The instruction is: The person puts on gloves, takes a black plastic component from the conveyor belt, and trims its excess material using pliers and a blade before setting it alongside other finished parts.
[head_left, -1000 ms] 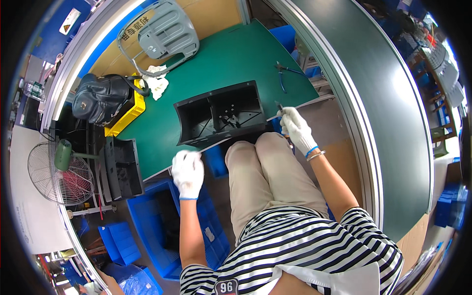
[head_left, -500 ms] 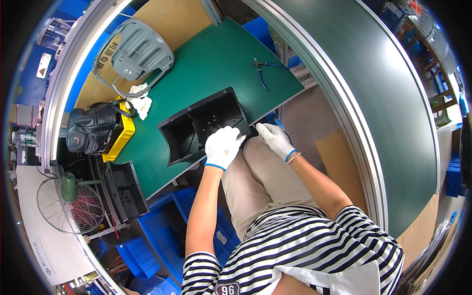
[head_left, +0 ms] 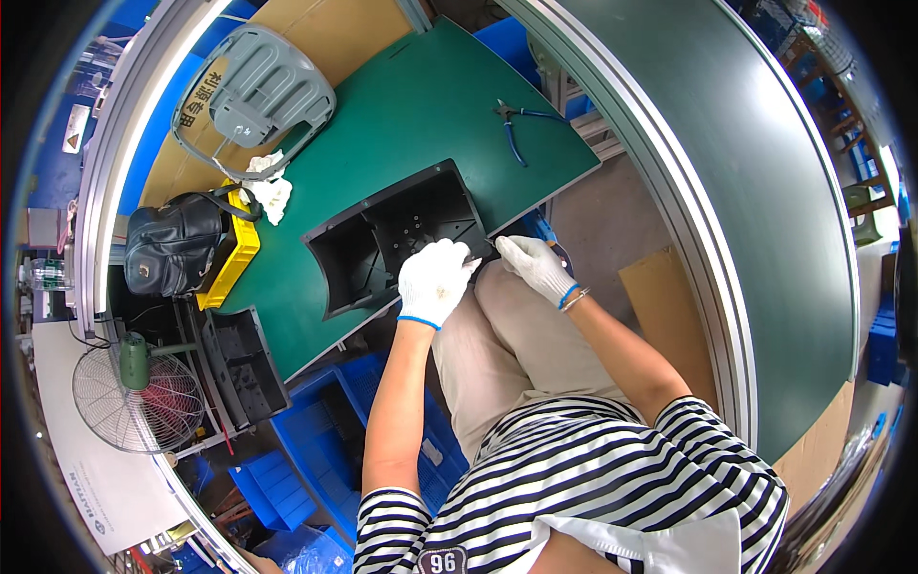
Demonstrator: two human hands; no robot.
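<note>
A black plastic box (head_left: 440, 206) with two compartments lies at a tilt on the green table, its open side facing me. My left hand (head_left: 433, 285), in a white knit glove, is closed at the box's near edge and overlaps it. The glove hides what its fingers hold, if anything. Just right of the box's near corner, my right hand (head_left: 537, 268), also gloved, has thumb and fingertips pinched together. Whatever is between them is too small to make out. A short gap separates the two hands, above my lap.
Blue-handled pliers (head_left: 512, 134) lie on the green table (head_left: 382, 124). At left are a grey plastic seat part (head_left: 263, 91), white cloth (head_left: 273, 196), a black bag (head_left: 172, 251) by a yellow crate (head_left: 234, 263), a black tray (head_left: 244, 368) and a fan (head_left: 139, 397). Blue bins (head_left: 316, 445) stand below.
The view has shifted slightly, so the table and its things sit a little higher in it. Both hands keep nearly the same place and shape beside the black box.
</note>
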